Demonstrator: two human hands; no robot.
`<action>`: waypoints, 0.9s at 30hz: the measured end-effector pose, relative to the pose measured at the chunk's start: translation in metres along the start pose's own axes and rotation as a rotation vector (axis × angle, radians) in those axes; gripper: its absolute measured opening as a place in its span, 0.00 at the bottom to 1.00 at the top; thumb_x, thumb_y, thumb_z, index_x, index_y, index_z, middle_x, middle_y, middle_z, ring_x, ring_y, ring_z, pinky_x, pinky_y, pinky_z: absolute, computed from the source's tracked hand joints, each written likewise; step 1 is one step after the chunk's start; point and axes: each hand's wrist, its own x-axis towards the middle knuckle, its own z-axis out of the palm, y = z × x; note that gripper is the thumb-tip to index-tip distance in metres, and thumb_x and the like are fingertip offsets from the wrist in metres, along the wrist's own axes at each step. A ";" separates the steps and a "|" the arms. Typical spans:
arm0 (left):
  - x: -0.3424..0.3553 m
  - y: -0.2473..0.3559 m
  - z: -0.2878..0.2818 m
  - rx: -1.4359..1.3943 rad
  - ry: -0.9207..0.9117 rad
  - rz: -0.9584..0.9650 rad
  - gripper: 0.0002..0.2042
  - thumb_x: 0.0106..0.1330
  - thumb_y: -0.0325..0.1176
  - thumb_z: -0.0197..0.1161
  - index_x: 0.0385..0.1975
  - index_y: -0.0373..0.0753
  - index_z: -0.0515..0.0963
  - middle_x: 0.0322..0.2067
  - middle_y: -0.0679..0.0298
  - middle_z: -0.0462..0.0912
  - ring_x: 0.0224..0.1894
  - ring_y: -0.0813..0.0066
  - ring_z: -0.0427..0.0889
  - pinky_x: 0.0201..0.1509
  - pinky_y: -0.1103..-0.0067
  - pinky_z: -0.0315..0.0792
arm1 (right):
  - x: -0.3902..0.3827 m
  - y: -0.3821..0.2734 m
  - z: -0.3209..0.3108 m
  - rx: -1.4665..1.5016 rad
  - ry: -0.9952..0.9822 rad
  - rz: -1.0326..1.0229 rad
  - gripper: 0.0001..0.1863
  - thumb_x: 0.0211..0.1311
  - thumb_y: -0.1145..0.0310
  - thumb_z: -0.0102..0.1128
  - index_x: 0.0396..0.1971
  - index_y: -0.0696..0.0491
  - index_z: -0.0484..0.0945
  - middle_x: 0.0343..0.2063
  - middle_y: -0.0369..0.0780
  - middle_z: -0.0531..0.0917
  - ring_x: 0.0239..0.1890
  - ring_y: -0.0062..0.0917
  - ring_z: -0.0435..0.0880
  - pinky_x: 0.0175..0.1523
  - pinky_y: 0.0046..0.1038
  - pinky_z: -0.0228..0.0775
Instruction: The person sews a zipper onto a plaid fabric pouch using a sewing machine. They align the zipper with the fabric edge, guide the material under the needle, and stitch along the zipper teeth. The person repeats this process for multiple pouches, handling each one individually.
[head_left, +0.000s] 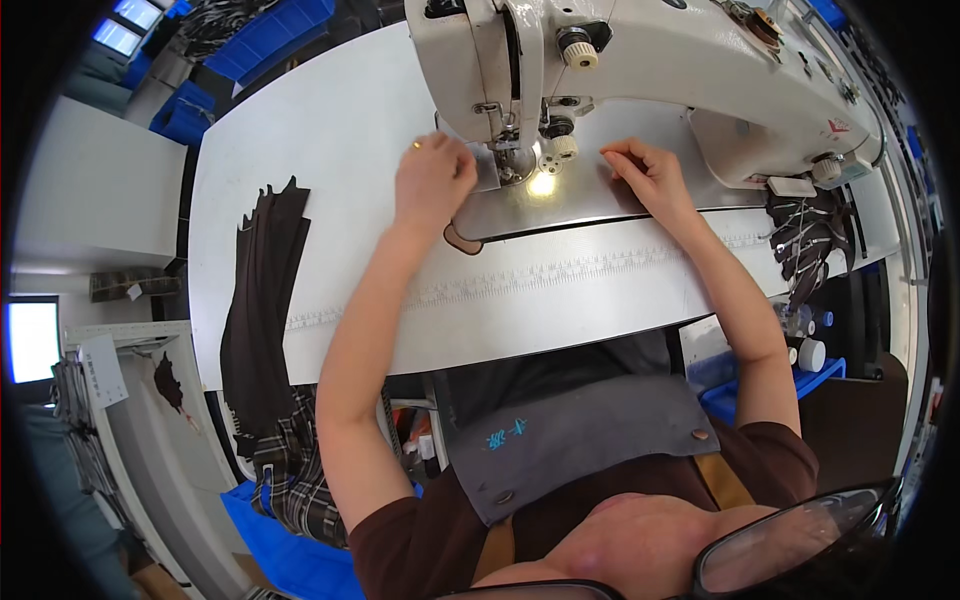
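Note:
A white sewing machine [640, 60] stands over the table, its lamp lighting the metal bed plate [590, 205] beside the needle and presser foot [514, 165]. Just left of the foot, my left hand [435, 180] is closed with its fingers curled; what they hold, if anything, is hidden. My right hand [650, 180] hovers over the plate to the right of the needle, thumb and forefinger pinched together. Anything between those fingertips is too small to make out. No cloth shows under the foot.
Dark folded fabric strips [265, 300] hang over the table's left edge, above plaid cloth [295, 470] and a blue bin [290, 550]. More dark pieces [810, 235] lie at the right end. A printed ruler scale [500, 280] runs along the white tabletop [340, 130].

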 end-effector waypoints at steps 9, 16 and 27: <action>0.064 -0.025 0.037 -0.215 0.336 0.078 0.05 0.51 0.30 0.61 0.27 0.40 0.78 0.30 0.56 0.78 0.39 0.54 0.75 0.40 0.67 0.71 | 0.008 0.001 -0.003 -0.019 0.038 -0.024 0.10 0.62 0.68 0.55 0.34 0.59 0.79 0.21 0.35 0.79 0.24 0.15 0.75 0.32 0.18 0.66; 0.072 -0.021 0.033 -0.082 0.428 0.099 0.02 0.49 0.25 0.57 0.22 0.39 0.75 0.30 0.56 0.77 0.38 0.57 0.77 0.45 0.68 0.72 | 0.013 0.014 -0.002 -0.088 0.031 -0.119 0.10 0.64 0.69 0.54 0.38 0.59 0.78 0.27 0.36 0.81 0.27 0.15 0.77 0.34 0.18 0.69; -0.178 0.005 -0.106 -0.055 0.392 -0.238 0.13 0.58 0.38 0.60 0.41 0.42 0.80 0.40 0.59 0.81 0.47 0.60 0.77 0.53 0.71 0.69 | 0.012 0.040 -0.015 -0.061 -0.064 -0.137 0.11 0.65 0.65 0.54 0.38 0.57 0.79 0.21 0.27 0.72 0.21 0.09 0.62 0.26 0.13 0.53</action>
